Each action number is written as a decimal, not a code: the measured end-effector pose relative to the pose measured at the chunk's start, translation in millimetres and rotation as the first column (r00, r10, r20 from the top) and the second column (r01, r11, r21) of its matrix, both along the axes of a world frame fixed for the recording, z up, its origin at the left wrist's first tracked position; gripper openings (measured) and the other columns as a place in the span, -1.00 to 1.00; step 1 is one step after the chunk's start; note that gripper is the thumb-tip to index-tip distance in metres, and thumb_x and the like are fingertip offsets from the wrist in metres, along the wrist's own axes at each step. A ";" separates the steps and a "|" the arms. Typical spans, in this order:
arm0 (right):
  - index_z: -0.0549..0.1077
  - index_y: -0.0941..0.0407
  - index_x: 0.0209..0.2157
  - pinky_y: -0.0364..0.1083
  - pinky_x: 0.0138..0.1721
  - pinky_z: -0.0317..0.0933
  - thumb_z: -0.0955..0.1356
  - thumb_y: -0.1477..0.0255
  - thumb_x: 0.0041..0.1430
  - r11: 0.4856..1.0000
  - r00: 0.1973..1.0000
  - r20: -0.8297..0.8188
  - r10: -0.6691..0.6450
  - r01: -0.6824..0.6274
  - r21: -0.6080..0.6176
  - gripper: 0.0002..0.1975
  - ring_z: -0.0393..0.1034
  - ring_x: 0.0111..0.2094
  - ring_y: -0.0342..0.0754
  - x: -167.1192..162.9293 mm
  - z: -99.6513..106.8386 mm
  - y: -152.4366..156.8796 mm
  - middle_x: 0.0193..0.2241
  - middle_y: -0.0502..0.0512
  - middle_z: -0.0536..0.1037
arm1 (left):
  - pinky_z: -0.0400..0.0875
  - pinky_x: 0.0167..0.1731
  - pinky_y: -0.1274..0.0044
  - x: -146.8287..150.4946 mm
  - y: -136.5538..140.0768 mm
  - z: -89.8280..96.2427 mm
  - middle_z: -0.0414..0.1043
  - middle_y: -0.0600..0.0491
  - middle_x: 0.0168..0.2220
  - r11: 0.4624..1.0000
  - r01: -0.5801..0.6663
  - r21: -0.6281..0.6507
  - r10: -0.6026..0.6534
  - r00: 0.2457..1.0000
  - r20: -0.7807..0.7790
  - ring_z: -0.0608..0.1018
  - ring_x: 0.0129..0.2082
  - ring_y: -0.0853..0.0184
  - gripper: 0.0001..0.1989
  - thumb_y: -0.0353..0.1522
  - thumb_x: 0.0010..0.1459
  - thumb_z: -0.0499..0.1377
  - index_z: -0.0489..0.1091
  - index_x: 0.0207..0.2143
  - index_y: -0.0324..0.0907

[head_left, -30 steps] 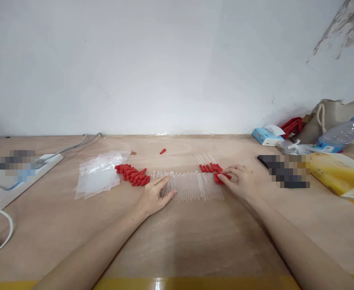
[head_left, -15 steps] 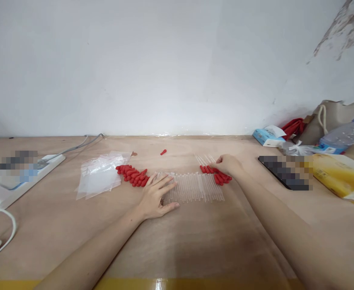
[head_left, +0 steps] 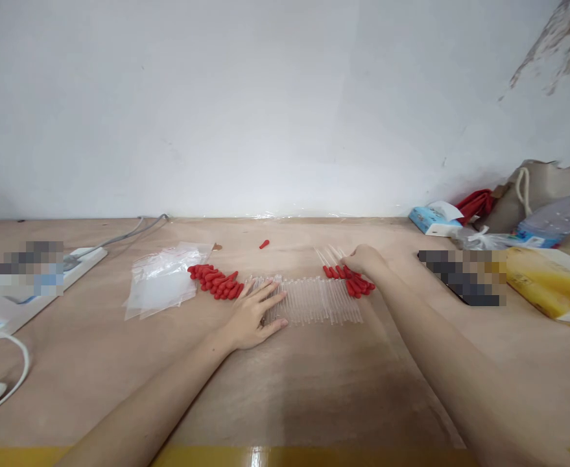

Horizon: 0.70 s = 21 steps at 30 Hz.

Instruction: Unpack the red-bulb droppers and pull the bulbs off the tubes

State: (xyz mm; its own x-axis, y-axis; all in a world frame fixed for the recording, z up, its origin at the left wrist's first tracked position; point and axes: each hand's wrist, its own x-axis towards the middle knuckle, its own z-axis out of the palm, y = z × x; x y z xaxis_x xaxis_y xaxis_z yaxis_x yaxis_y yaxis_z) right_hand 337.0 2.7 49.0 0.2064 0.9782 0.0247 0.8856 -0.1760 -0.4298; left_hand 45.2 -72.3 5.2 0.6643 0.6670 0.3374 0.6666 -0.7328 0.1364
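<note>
My left hand [head_left: 253, 318] lies spread, palm down, over the left end of a row of thin clear glass tubes [head_left: 314, 301]. Just beyond its fingers is a heap of loose red rubber bulbs [head_left: 215, 283]. At the right end of the row, my right hand [head_left: 365, 261] pinches a red-bulbed glass dropper, largely hidden by the fingers. Beside those fingertips several droppers [head_left: 332, 272] lie side by side, red bulbs toward me and clear tubes pointing to the wall. More red bulbs [head_left: 359, 285] lie under and in front of the right hand.
Clear plastic bags [head_left: 161, 285] lie left of the bulbs. A single red bulb [head_left: 264, 244] is near the wall. A power strip [head_left: 78, 266] with cables stands left. On the right are a blurred phone [head_left: 460, 279], a yellow packet [head_left: 550, 282], a tissue pack [head_left: 435, 220] and a plastic bottle [head_left: 557, 217].
My right hand has turned slightly and its fingers have come lower beside the dropper row. The left hand stays spread on the tubes. The whole view has shifted a little.
</note>
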 end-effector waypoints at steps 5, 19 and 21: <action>0.39 0.11 -0.43 -0.13 -0.46 0.11 0.20 0.29 0.10 0.914 0.987 -0.029 0.157 -0.134 0.383 -0.77 0.35 -0.49 -0.09 -23.7 -2.6 -44.6 -0.52 0.08 0.50 | 0.00 0.11 0.16 1.5 -1.7 0.9 0.14 -0.15 0.13 0.991 -0.050 0.121 0.038 0.995 0.097 0.16 0.15 0.10 -0.36 -0.12 0.06 0.09 0.07 0.15 -0.19; 0.40 0.12 -0.33 -0.07 -0.20 -0.05 0.25 0.43 0.15 0.449 0.797 0.417 0.437 -0.595 0.666 -0.88 0.23 -0.41 -0.14 -65.7 -47.9 -112.0 -0.51 0.00 0.44 | -0.02 0.08 0.16 17.8 -17.7 2.6 0.46 0.11 -0.43 0.924 -0.020 0.381 -0.037 0.989 0.142 0.46 -0.31 0.34 -0.87 -0.38 0.13 0.08 0.43 -0.32 -0.07; 0.42 0.10 -0.35 -0.06 -0.19 -0.07 0.26 0.42 0.14 0.458 0.801 0.413 0.433 -0.590 0.664 -0.88 0.22 -0.42 -0.15 -64.6 -48.2 -111.9 -0.54 -0.02 0.42 | -0.02 0.08 0.16 18.8 -18.9 4.5 0.45 0.11 -0.47 0.928 -0.018 0.372 -0.037 0.989 0.140 0.46 -0.33 0.34 -0.86 -0.38 0.14 0.07 0.44 -0.37 -0.08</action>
State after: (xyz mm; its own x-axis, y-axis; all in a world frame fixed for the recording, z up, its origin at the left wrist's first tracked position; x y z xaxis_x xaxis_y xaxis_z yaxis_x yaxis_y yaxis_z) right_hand 272.4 -109.2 0.8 -0.4097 0.5185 0.7506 0.7714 0.6361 -0.0184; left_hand 64.1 -91.3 9.7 0.5964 0.4697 0.6509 0.6535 -0.7550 -0.0538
